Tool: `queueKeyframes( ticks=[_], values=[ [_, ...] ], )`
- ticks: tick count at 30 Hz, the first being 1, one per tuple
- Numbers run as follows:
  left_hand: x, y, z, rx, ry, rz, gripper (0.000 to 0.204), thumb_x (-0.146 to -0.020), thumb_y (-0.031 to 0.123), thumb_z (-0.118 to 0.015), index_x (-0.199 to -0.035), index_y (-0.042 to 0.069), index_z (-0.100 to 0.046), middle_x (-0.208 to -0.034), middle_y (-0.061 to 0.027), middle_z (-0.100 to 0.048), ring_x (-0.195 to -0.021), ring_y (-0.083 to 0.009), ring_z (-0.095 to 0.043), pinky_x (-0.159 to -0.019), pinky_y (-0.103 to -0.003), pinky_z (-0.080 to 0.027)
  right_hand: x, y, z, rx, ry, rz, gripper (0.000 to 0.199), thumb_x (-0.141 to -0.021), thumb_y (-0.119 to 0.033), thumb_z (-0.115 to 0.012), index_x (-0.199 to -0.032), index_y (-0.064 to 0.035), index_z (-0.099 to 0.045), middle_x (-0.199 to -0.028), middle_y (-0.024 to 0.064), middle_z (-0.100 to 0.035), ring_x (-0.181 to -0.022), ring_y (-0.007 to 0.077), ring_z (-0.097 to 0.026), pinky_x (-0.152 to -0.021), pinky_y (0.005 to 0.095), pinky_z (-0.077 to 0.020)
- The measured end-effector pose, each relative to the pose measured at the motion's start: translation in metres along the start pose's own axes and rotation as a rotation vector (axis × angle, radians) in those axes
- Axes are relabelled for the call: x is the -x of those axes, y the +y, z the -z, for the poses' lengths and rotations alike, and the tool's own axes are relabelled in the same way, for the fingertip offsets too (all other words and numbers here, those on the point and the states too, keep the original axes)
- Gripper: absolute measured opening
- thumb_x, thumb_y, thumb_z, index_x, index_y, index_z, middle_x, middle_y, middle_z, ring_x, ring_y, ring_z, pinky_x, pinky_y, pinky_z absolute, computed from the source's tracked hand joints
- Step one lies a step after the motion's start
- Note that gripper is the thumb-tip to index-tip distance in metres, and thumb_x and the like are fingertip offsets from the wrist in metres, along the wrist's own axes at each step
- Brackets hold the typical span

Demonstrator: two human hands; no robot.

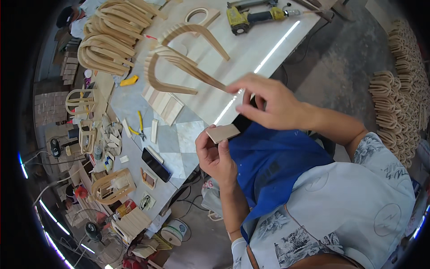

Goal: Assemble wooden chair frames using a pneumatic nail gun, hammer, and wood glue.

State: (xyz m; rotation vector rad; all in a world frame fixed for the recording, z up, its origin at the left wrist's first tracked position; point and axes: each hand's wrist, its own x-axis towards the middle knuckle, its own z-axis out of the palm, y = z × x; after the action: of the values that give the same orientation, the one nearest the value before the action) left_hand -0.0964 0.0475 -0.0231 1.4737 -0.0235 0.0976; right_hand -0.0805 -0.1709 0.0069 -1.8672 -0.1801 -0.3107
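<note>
A worker's left hand (216,158) grips a small, flat, pale wooden piece (223,132) by its edges beside the glossy marbled bench (190,134); likely light, stiff and dry, it is best taken there, sparing the thin corners. Farther and right, the right hand (274,104) hovers half-curled, its grip's contents, if any, unclear. Beyond, leftward, rest curved pale wooden arches (192,69).

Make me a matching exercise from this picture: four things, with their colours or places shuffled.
Things:
1. thin wooden piece
2. apron
3. phone
4. power tool

Colours or places:
A. beside a small wooden frame
B. yellow and black
C. held in the left hand
D. blue

Right pairs: 1-C, 2-D, 3-A, 4-B
</note>
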Motion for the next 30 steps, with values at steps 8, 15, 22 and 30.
queueKeyframes(
  ticks=[8, 15, 22, 30],
  values=[
    [0.008, -0.011, -0.012, -0.150, -0.534, 0.033, 0.045, -0.090, 0.008, -0.080, -0.132, 0.000, -0.067, -0.128, -0.0149, -0.061, -0.120, -0.0275, -0.057, -0.108, -0.039, -0.046, 0.057, 0.034, 0.027, -0.338, -0.340, -0.163, 0.036, -0.095, -0.001, -0.076, -0.130, -0.0067, -0.075, -0.112, 0.0026, -0.073, -0.084, 0.0129, -0.063, -0.071, 0.0255, -0.0476],
    [-0.032, -0.049, -0.037, -0.535, -0.236, -0.167, 0.061, -0.093, 0.011, -0.080, -0.147, 0.000, -0.056, -0.129, -0.0151, -0.059, -0.113, -0.0254, -0.056, -0.104, -0.038, -0.047, 0.061, 0.063, 0.055, 0.048, -0.021, -0.065, 0.017, -0.095, 0.000, -0.073, -0.110, -0.0076, -0.072, -0.106, 0.0046, -0.074, -0.085, 0.0184, -0.069, -0.074, 0.0321, -0.0533],
    [-0.080, -0.070, -0.053, -0.650, -0.200, -0.016, 0.043, -0.101, 0.010, -0.076, -0.140, -0.001, -0.062, -0.123, -0.0148, -0.068, -0.107, -0.0231, -0.065, -0.100, -0.036, -0.053, 0.016, 0.087, 0.055, 0.486, 0.082, 0.202, 0.022, -0.093, -0.003, -0.070, -0.114, -0.0105, -0.071, -0.116, 0.0032, -0.074, -0.093, 0.0205, -0.072, -0.076, 0.0344, -0.0576],
    [-0.070, -0.069, -0.050, -0.670, -0.226, -0.045, 0.026, -0.103, 0.005, -0.073, -0.128, -0.001, -0.070, -0.119, -0.0135, -0.075, -0.103, -0.0202, -0.071, -0.096, -0.033, -0.058, -0.015, 0.114, 0.044, 0.636, -0.035, 0.279, 0.021, -0.093, -0.004, -0.066, -0.112, -0.0124, -0.072, -0.123, 0.0006, -0.071, -0.099, 0.0211, -0.071, -0.080, 0.0346, -0.0593]
  ],
)
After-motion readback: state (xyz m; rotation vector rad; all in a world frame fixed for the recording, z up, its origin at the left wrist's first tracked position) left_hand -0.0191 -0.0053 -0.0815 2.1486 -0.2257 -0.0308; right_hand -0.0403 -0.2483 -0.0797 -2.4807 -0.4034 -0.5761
